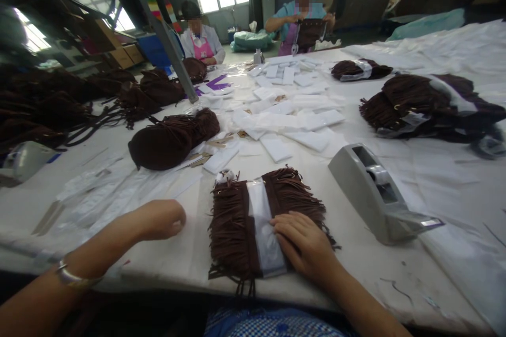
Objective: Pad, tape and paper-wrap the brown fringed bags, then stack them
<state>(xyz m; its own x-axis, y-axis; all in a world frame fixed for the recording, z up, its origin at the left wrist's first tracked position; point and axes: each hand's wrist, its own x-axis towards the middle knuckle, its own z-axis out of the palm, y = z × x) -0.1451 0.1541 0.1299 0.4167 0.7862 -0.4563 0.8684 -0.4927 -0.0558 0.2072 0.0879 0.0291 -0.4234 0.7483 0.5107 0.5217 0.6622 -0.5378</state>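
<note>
A dark brown fringed bag (237, 231) lies flat on the white table in front of me, a band of white wrapping (264, 226) running down its middle. My right hand (300, 239) rests on the bag's right part, fingers stretched out over the edge of the band. To the left, apart from the bag, my left hand (164, 219) is curled closed above the table. Its fingertips are turned under, so anything inside it is hidden. A grey tape dispenser (379, 195) stands to the right of the bag.
Another brown bag (162, 142) lies beyond my left hand, and wrapped brown bags (430, 102) sit at the right. White packets (292, 124) cover the table's middle. A metal post (166, 37) rises at the left. Two people work across the table, one holding a brown bag (310, 34).
</note>
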